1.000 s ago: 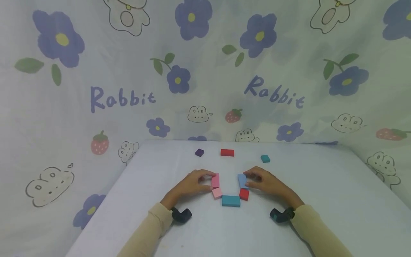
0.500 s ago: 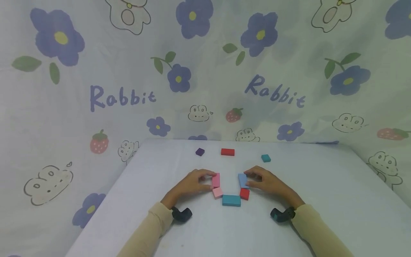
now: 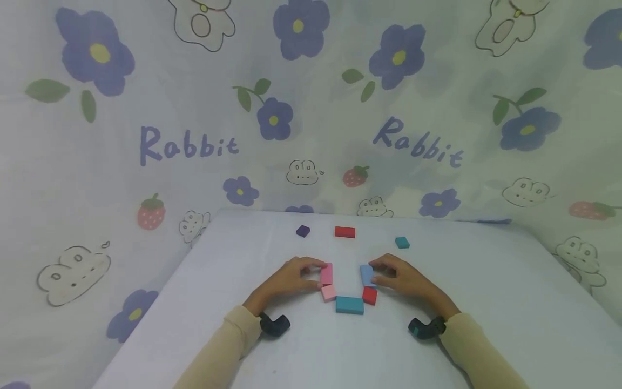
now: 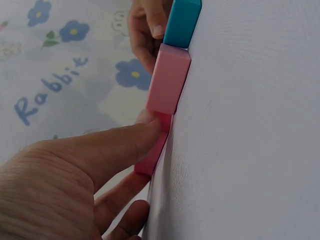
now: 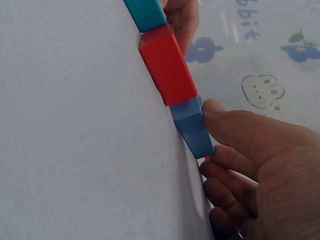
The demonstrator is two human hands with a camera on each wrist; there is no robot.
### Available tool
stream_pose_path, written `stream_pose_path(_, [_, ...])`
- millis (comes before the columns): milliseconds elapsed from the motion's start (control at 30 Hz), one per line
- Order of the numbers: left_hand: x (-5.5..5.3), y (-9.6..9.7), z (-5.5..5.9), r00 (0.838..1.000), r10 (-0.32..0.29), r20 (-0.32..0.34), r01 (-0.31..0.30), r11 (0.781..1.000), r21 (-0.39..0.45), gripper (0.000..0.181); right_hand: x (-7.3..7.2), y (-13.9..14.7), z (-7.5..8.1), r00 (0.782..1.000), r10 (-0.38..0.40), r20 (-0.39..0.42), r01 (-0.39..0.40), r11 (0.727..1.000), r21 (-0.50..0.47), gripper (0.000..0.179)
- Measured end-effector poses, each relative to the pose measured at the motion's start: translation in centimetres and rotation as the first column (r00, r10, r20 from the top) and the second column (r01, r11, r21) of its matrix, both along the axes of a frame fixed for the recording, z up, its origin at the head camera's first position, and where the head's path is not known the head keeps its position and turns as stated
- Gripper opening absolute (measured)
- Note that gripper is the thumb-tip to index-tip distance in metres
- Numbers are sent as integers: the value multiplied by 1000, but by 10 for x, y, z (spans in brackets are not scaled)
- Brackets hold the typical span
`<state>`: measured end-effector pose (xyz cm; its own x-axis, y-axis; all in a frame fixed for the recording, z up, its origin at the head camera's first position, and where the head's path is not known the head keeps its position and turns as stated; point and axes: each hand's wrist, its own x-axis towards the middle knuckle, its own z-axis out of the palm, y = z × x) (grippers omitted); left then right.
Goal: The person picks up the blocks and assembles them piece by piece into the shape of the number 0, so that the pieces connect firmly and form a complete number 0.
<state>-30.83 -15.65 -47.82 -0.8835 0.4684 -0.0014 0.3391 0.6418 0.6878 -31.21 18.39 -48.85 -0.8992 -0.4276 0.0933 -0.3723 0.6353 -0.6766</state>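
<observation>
In the head view my left hand (image 3: 290, 279) pinches a bright pink rectangular block (image 3: 327, 274) between thumb and fingers at its two ends. Opposite it, my right hand (image 3: 404, 276) holds a light blue block (image 3: 366, 275) the same way. A pale pink square block (image 3: 329, 293) lies against the near end of the bright pink one, and a small red block (image 3: 370, 295) against the near end of the blue. Between these two, a teal rectangular block (image 3: 350, 305) lies crosswise, forming a U shape. The left wrist view shows the thumb partly covering the pink block (image 4: 150, 155).
Farther back on the white table (image 3: 466, 281) lie a dark purple block (image 3: 303, 231), a red rectangular block (image 3: 345, 232) and a small teal block (image 3: 402, 242). A patterned cloth (image 3: 311, 108) hangs behind the table. Dark bands (image 3: 275, 326) sit at both wrists.
</observation>
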Motion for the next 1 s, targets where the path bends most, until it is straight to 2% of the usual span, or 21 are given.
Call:
stream_pose_path(233, [-1,5,5,1000,8,8,-8,1000,12,50,-2,5,2,1000,9,-23,-9,1000,2,46])
stream_pose_path(333, [-3,6,7,1000,-9,6,9,1000,13,49,-4,7,2,1000,10,-29,-10,1000,4,47])
stream_pose_path(467, [-7,4,6,1000,-25,3,25,1000,4,47,-4,8,2,1000,0,-27,0,1000,2,47])
stream_pose_path(533, [-9,3,6,1000,-12,4,12,1000,20,45,-4,8,2,1000,-8,-19,8,1000,-2,47])
stream_pose_path(667, [-9,2,9,999,48,-26,-46,997,65,36,-3,6,0,1000,-15,-5,15,1000,-8,47])
stream_pose_path(767, [-10,-2,10,992,119,-46,-116,991,60,31,-1,4,-1,1000,-5,9,5,1000,-6,47])
stream_pose_path(867, [-14,-7,12,978,201,-53,-198,979,53,27,0,2,-3,1000,0,11,0,1000,0,47])
stream_pose_path(1000, [-26,-15,17,954,292,-68,-287,955,73,24,1,2,-4,1000,-3,0,3,1000,-3,47])
